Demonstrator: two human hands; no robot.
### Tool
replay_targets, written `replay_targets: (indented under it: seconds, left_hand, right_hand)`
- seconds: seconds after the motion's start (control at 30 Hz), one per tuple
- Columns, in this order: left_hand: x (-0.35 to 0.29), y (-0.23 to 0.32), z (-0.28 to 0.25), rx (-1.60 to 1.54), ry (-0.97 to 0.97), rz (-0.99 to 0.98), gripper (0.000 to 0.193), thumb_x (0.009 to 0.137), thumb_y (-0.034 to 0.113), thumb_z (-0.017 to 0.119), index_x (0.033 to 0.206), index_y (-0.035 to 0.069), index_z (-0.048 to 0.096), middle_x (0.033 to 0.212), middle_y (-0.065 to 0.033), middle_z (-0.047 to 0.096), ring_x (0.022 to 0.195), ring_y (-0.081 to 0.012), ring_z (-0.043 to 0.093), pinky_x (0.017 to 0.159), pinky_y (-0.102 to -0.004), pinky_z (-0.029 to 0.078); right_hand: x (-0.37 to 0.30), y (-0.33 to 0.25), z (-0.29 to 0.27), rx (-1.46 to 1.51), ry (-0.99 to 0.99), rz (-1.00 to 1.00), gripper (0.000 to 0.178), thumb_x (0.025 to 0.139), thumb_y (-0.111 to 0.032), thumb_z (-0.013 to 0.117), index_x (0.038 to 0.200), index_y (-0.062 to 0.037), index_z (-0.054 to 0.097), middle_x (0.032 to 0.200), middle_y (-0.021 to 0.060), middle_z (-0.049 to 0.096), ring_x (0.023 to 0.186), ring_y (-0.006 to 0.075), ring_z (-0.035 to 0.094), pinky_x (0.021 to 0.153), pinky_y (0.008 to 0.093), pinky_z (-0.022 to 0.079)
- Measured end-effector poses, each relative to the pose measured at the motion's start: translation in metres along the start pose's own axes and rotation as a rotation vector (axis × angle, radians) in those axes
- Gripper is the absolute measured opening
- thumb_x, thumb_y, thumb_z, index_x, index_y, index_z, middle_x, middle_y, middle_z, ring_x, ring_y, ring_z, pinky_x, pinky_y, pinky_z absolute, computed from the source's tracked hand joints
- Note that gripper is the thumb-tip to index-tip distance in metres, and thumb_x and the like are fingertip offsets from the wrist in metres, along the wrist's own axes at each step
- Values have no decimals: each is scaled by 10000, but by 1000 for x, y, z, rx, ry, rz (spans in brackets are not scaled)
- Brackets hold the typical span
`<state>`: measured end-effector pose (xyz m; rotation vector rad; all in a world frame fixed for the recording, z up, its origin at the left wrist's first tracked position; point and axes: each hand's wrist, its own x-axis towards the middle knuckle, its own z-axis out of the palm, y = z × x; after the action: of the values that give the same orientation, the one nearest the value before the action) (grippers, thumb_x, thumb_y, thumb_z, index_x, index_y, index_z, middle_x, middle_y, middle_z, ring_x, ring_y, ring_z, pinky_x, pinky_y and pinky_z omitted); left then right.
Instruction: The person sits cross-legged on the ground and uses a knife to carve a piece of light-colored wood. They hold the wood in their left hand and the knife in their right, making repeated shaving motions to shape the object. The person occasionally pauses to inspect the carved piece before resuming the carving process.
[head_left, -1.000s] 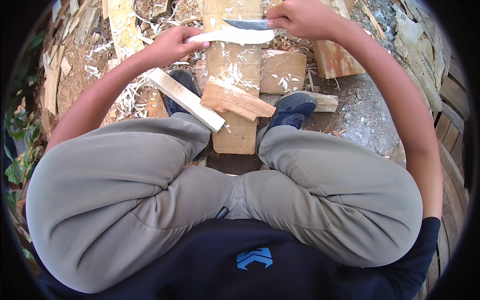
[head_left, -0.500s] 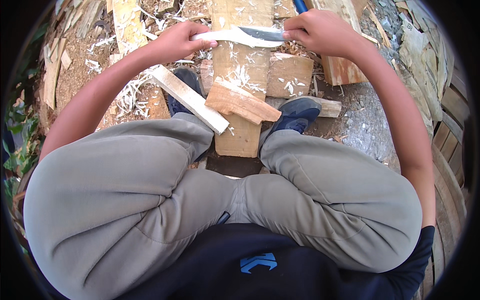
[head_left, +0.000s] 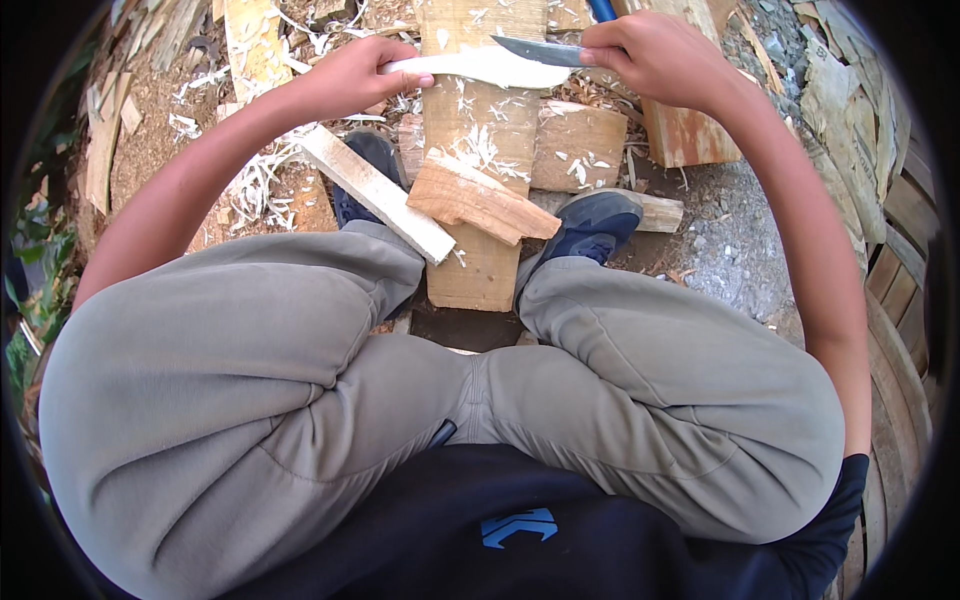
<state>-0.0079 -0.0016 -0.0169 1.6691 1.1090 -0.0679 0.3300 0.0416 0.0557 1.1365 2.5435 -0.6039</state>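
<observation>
Spoon-shaped wood blank (head_left: pixel 490 69), upper centre, is pinched by the left hand (head_left: pixel 360 78); the right hand (head_left: pixel 655 62) grips the knife (head_left: pixel 540 50). Best shave shallowly, away from the left.

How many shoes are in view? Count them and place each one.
2: the left shoe, left of the central plank and crossed by a pale wooden strip; the right shoe, right of the plank. Both are partly hidden.

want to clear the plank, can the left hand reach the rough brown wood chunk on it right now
Probably not yet: the left hand holds the pale wooden piece. Otherwise the way to the wood chunk looks free, only shavings lying between.
</observation>
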Motion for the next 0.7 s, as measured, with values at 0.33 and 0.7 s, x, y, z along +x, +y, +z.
replay_targets:
  seconds: [0.33, 0.7]
  left_hand:
    - [2, -7, 3, -13, 9, -11, 381, 1026, 381, 642, 1029, 5, 700, 663, 30, 453, 621, -92, 413, 576, -320, 335]
    - [0, 0, -3, 34, 16, -21, 426, 1001, 442, 677, 1065, 25, 735, 660, -1, 561, 616, -99, 510, 581, -317, 399]
  right_hand:
    - [11, -15, -28, 107, -134, -37, 220, 961, -259, 594, 910, -70, 692, 824, 218, 696, 805, 435, 681, 726, 534, 520]
    - [6, -12, -7, 120, -70, 28, 240, 977, -253, 576, 946, -62, 719, 840, 234, 703, 819, 433, 687, 748, 531, 526]
